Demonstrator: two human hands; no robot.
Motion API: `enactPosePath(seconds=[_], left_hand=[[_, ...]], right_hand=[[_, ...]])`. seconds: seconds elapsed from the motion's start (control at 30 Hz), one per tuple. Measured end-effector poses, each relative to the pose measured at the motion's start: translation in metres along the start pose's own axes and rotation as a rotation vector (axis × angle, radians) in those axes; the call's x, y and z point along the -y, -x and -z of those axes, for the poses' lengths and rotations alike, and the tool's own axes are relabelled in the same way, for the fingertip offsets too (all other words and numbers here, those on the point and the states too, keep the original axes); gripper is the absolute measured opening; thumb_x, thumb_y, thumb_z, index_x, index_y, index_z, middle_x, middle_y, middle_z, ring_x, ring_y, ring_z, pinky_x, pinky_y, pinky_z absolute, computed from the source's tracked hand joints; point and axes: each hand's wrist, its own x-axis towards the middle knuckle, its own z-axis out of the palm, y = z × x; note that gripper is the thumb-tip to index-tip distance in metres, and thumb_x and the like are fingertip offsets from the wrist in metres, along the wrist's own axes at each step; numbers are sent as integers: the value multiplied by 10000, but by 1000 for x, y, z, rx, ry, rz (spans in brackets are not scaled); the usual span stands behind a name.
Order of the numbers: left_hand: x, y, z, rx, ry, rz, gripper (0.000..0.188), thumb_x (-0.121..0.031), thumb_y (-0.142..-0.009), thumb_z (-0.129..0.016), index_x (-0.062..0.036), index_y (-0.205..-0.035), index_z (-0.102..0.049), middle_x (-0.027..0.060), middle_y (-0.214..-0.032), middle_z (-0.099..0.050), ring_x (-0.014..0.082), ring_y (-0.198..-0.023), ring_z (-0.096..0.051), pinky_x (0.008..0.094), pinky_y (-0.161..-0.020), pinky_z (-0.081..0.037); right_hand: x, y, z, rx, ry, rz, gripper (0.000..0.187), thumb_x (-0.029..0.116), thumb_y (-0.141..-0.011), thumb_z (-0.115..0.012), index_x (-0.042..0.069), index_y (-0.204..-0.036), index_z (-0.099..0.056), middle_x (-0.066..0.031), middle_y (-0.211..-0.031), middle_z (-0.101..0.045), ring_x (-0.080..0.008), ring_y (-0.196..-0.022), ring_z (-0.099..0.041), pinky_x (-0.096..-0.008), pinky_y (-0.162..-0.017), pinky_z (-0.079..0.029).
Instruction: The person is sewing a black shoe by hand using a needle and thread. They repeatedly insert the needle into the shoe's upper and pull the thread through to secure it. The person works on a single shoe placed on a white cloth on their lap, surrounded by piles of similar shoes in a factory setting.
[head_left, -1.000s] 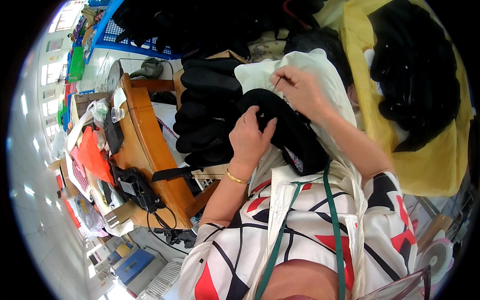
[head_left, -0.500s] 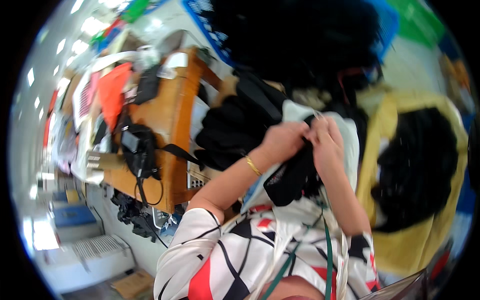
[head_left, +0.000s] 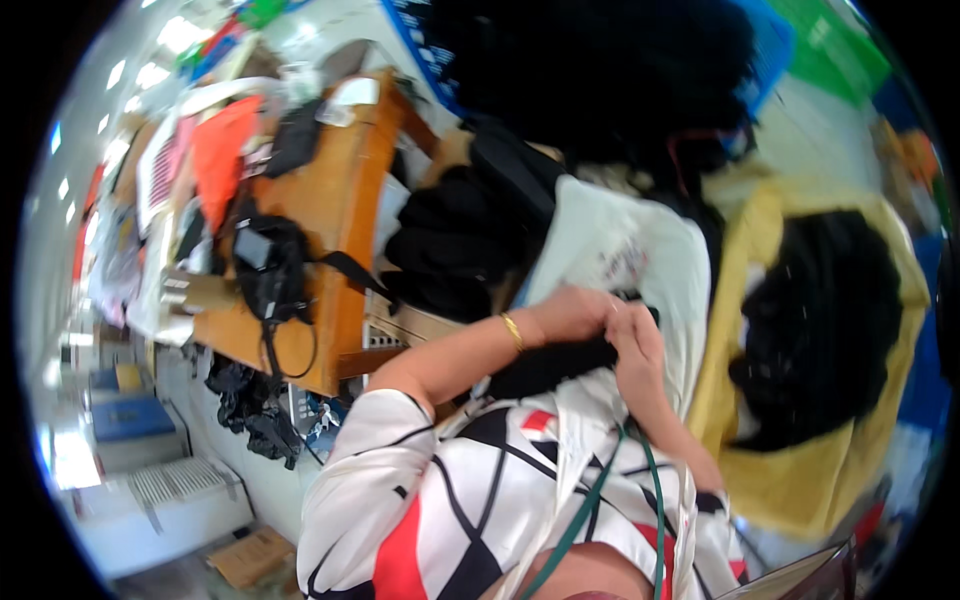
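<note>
Close to my body, my left hand [head_left: 575, 315] and my right hand [head_left: 638, 352] meet with fingertips pinched together. Both are closed on a piece of black fabric [head_left: 552, 368], which hangs below them toward my lap. The exact spot they grip is hidden by the fingers. Behind the hands spreads a white cloth or bag [head_left: 625, 225] with small dark specks on it. A heap of black fabric [head_left: 450, 240] lies just to the left of it.
A yellow sack [head_left: 800, 490] with black pieces inside stands at the right. The far side has a blue basket [head_left: 770, 75] heaped with black material. A wooden table [head_left: 335, 240] on the left holds a black bag [head_left: 270, 265] and an orange cloth [head_left: 222, 150].
Both hands have come down toward my body, still together, and the black fabric has dropped with them. More of the white cloth behind now shows.
</note>
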Motion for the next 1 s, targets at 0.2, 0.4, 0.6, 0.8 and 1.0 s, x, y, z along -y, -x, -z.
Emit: enactPosePath(seconds=[0.2,0.4,0.6,0.8,1.0], left_hand=[[-2,-15,12,88,170,139,347,-27,-720,-602,-55,-1061,-656,185,-997,-662,376,-968,-619,393,-842,-504],[-48,-36,69,9,425,489,162,-180,-849,-653,-30,-900,-684,48,-786,-646,121,-755,-599,271,-687,-476],[-66,-47,54,349,250,625,428,-431,-828,-659,-32,-684,-719,120,-630,-662,248,-611,-642,348,-604,-493],[-48,-19,46,286,403,662,273,-284,-754,-717,-13,-783,-720,145,-711,-682,257,-655,-655,342,-635,-506],[-57,-12,55,226,455,642,184,-152,-861,-702,2,-778,-643,-9,-658,-597,61,-636,-490,261,-589,-431]], right_hand=[[9,-8,44,-44,536,322,136,-23,-889,-587,9,-1019,-602,-110,-850,-578,-235,-780,-592,-323,-709,-479],[54,-5,79,-44,623,272,161,-7,-896,-602,-7,-1055,-621,-85,-832,-630,-172,-760,-620,-275,-700,-494],[76,21,58,255,-88,-79,120,-7,-932,-603,-28,-1050,-612,-78,-854,-656,-119,-757,-621,-241,-713,-503],[64,8,71,517,149,-232,52,-11,-890,-643,-13,-939,-628,-75,-844,-658,-142,-787,-644,-263,-699,-502],[3,-5,54,163,853,113,37,96,-865,-651,60,-864,-658,-89,-793,-578,-302,-743,-608,-381,-624,-469]])
